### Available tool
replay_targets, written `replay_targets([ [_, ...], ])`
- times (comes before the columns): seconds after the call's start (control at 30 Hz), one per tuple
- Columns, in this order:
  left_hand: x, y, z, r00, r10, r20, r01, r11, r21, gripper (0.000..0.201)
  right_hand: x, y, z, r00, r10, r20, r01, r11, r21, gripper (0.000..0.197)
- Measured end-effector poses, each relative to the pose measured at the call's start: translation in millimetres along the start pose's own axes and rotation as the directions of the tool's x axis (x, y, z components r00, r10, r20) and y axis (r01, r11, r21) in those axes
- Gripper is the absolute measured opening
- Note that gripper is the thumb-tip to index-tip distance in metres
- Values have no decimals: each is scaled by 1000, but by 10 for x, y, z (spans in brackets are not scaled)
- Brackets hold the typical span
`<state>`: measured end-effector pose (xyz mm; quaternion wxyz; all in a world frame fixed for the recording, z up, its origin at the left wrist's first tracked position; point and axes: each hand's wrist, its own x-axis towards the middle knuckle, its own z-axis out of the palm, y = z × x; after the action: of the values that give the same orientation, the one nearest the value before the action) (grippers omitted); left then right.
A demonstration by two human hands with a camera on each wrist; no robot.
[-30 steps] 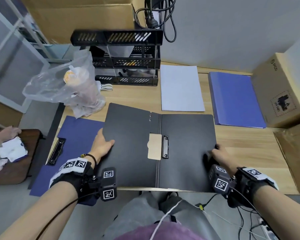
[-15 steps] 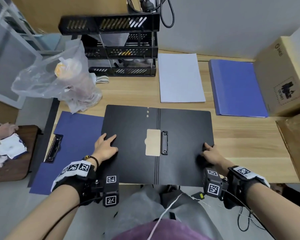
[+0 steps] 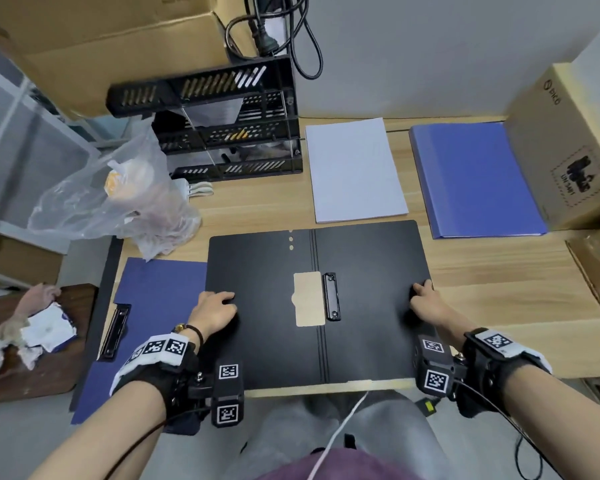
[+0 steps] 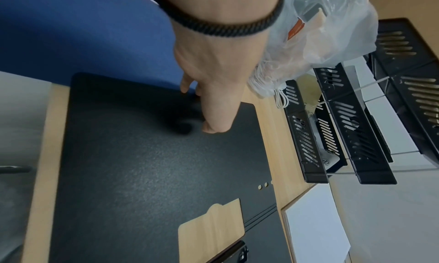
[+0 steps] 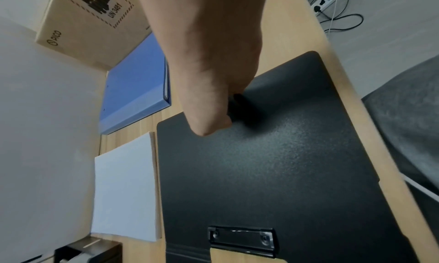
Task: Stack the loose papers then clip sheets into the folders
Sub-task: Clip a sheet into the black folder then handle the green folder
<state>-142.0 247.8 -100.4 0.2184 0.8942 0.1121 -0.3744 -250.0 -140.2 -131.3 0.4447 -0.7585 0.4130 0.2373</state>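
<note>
The paper stack point(image 3: 355, 169) sits squared at twelve o'clock of the open black folder point(image 3: 371, 306) (clip point(image 3: 330, 296) empty), which the left hand point(image 3: 215, 311) and right hand point(image 3: 426, 303) press with loosely curled fingers gripping nothing, so clipping remains.

We saw even, fairly bright indoor light from overhead, soft rather than harsh. The open black folder point(image 3: 371, 306) carried a faint grey sheen on its grained surface, and each hand cast a small dark shadow onto it beside the fingers. The head view bowed strongly toward its edges, bending the table point(image 3: 499, 278) border and the wall line. Both wrist views stretched the forearms in the foreground and rendered them soft. The white paper stack point(image 3: 355, 168) looked slightly bluish, without blown highlights. Fine detail was smeared throughout.
</note>
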Motion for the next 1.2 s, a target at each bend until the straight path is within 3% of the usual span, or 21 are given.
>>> replay_targets([
  [0.03, 22, 42, -24, 1000, -11, -13, 11, 1000, -8, 45, 53, -28, -27, 1000, -10, 0, 10, 1000, 24, 14],
  [0.13, 6, 306, -110, 998, -26, -53, 27, 999, 17, 18, 224, -121, -131, 998, -55, -25, 57, 993, 98, 39],
  [0.17, 2, 439, -131, 998, -20, -61, 21, 999, 25, 16, 257, -184, -183, 998, -49, -50, 56, 989, 136, 36],
  [0.27, 70, 856, -145, 998, 10, -54, -13, 999, -47, 19, 324, -469, -337, 994, -84, -64, 95, 976, 196, 11],
  [0.43, 336, 1590, -3, 994, 104, -18, -105, 953, -285, 16, 493, -890, -572, 991, -132, -11, 130, 950, 285, 23],
  [0.6, 573, 2100, 172, 996, 83, 21, -65, 898, -435, 24, 855, -1058, -758, 995, -96, -17, 97, 950, 298, 27],
  [0.73, 733, 2274, 256, 999, 24, 41, -1, 868, -497, 32, 1038, -1166, -842, 995, -101, -11, 99, 939, 330, 24],
  [0.83, 811, 2330, 288, 999, 6, 52, 23, 848, -530, 16, 1133, -1197, -812, 993, -118, -4, 114, 946, 302, 21],
  [0.97, 829, 2349, 267, 999, -22, 39, 41, 821, -570, 13, 1151, -1243, -743, 987, -155, 29, 141, 947, 287, 39],
  [1.2, 728, 2382, 170, 999, -16, 28, 30, 781, -624, 23, 1095, -1309, -737, 988, -144, 50, 121, 941, 316, 38],
])
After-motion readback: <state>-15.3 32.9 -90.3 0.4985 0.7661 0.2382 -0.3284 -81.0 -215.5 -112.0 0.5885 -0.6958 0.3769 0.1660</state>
